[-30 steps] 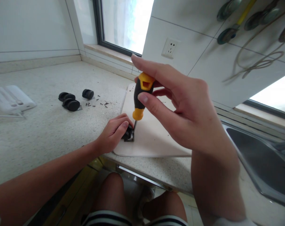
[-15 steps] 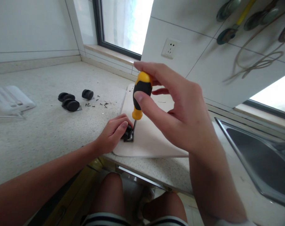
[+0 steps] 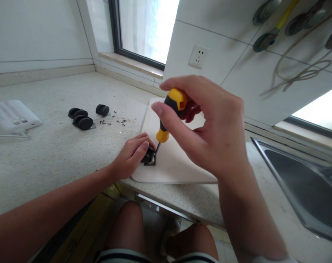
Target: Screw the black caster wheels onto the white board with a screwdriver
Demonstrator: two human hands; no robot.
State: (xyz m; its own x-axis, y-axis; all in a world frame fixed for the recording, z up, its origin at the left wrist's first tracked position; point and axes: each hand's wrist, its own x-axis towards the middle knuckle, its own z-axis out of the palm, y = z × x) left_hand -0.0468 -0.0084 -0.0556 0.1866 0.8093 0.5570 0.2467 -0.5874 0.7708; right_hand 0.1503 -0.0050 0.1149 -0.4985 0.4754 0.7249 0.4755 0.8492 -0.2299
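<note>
My left hand (image 3: 134,155) is closed around a black caster wheel (image 3: 147,156), whose metal plate rests on a white board (image 3: 177,170) near its front left corner. In my right hand (image 3: 210,124) is a yellow and black screwdriver (image 3: 162,136), gripped by the handle between thumb and fingers. Its shaft slants down to the caster's plate, and the tip is too small to make out there. The screwdriver leans to the right at the top.
Loose black casters (image 3: 83,122) lie on the speckled counter (image 3: 45,157) to the left, beside several small dark screws (image 3: 123,121). A white power bank (image 3: 15,117) with a cable sits farther left. On the right is a steel sink (image 3: 305,182); a wall socket (image 3: 199,56) is behind the board.
My right hand has shifted slightly right, and the screwdriver's handle now leans more to the right and is turned differently. My left hand stays put on the caster.
</note>
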